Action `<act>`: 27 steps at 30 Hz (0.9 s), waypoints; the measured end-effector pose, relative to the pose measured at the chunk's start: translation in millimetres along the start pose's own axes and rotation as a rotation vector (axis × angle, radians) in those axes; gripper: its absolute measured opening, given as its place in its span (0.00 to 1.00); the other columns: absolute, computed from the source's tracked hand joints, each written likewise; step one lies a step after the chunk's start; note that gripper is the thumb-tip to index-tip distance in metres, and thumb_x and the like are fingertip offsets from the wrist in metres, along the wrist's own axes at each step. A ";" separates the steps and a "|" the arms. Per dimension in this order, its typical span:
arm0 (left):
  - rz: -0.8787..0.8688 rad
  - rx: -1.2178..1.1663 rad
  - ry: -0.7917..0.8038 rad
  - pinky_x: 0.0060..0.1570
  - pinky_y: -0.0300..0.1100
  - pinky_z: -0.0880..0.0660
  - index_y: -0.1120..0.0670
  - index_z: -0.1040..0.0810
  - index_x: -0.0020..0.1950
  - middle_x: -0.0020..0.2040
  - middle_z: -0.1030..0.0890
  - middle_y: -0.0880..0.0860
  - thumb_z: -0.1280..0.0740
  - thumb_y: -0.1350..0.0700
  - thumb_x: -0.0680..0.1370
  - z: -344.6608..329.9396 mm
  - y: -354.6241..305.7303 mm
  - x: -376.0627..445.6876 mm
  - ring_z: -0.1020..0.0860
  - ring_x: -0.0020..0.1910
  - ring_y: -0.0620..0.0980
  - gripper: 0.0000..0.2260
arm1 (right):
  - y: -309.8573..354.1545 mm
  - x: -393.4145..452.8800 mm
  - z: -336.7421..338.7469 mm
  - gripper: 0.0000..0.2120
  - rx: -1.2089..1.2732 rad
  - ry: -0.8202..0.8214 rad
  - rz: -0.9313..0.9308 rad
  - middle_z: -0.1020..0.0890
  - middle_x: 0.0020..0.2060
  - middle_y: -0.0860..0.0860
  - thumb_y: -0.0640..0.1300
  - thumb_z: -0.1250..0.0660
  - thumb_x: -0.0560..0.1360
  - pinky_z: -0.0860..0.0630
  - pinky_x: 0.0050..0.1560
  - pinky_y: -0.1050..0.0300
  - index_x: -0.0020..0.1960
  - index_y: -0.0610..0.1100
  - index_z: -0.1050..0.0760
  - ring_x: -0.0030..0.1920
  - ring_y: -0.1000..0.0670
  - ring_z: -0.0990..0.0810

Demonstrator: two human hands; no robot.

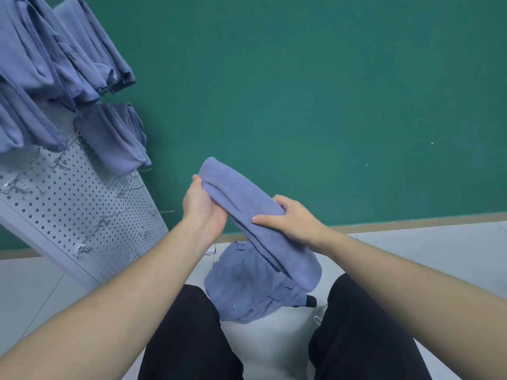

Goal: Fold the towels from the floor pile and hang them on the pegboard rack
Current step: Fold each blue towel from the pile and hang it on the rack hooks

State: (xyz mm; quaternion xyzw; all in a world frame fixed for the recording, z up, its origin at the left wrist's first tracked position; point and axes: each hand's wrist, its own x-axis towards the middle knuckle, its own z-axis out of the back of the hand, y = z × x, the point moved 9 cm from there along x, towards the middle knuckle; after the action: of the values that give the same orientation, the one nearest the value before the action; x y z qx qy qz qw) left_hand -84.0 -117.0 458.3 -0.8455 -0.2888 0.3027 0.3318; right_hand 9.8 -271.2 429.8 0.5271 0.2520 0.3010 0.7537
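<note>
- Folded blue towel (255, 215) is held in the air between both hands, long and narrow, running diagonally from upper left down to lower right.
- Left hand (201, 205) grips the towel's upper end, palm toward the camera. Thumb (198, 180) lies on the near edge of the cloth; the other fingers curl behind the towel and are hidden, so their spread can't be told.
- Right hand (295, 218) grips the towel at mid-length, back of hand up. Thumb (264, 220) is pressed flat on the top face, pointing at the left hand; the fingers wrap over the far edge, close together, tips hidden.
- The towel's lower end hangs free past the right-hand fingers, drooping below the right wrist.
- Floor pile (247, 286) of the same blue towels sits straight below the hands, on the pale tile floor (439, 250) between the black trouser legs (189, 338).
- One pile towel shows a small faint mark (234, 308) near its lower edge, too small to read. No brand or legible label anywhere.
- Pegboard rack (82, 204) stands left of the left-hand fingers, white, perforated, tilted in this view, with bare metal hooks (129, 191) on the lower part.
- Hung towels (55, 64) fill the rack's top, folded and draped over hooks, up and left of the held towel. One more folded towel (115, 138) hangs lower, nearest the left hand, not touching it.
- Green wall (329, 91) is behind the hands, with a brown baseboard (411, 219) where it meets the floor.
</note>
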 end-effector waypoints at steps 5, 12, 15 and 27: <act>0.011 -0.049 -0.100 0.43 0.47 0.19 0.59 0.24 0.65 0.60 0.18 0.58 0.47 0.48 0.86 40.8 -3.6 16.5 0.16 0.50 0.54 0.19 | 4.0 3.9 -12.5 0.16 -0.026 0.170 -0.051 0.14 0.46 0.53 0.55 0.20 0.68 0.21 0.54 0.54 0.49 0.49 0.20 0.44 0.55 0.17; 0.026 0.304 -0.126 0.38 0.44 0.20 0.57 0.24 0.58 0.48 0.18 0.55 0.42 0.59 0.84 90.9 -7.7 26.7 0.18 0.43 0.50 0.08 | 26.7 15.2 -21.7 0.13 -0.154 0.193 -0.035 0.14 0.41 0.55 0.54 0.21 0.69 0.22 0.41 0.62 0.48 0.49 0.18 0.38 0.57 0.18; -0.122 0.631 -0.167 0.44 0.41 0.25 0.55 0.25 0.59 0.50 0.21 0.53 0.40 0.62 0.81 104.6 -28.9 28.8 0.23 0.48 0.50 0.09 | 36.0 20.3 -25.8 0.14 -0.221 0.238 -0.013 0.14 0.43 0.53 0.54 0.21 0.70 0.21 0.42 0.61 0.49 0.47 0.18 0.39 0.56 0.17; -0.498 1.366 0.583 0.60 0.41 0.27 0.36 0.35 0.70 0.57 0.19 0.45 0.34 0.33 0.70 14.5 -36.6 1.8 0.22 0.56 0.38 0.29 | 74.5 47.6 -81.5 0.23 -0.317 0.419 0.138 0.22 0.35 0.58 0.48 0.18 0.66 0.29 0.39 0.62 0.49 0.49 0.30 0.34 0.58 0.26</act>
State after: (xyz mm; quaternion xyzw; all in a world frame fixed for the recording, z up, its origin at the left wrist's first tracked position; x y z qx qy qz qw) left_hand -103.6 -87.8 476.0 -0.4097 -0.1209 0.0957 0.8991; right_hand -28.0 -165.0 471.4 0.3449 0.3158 0.4897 0.7359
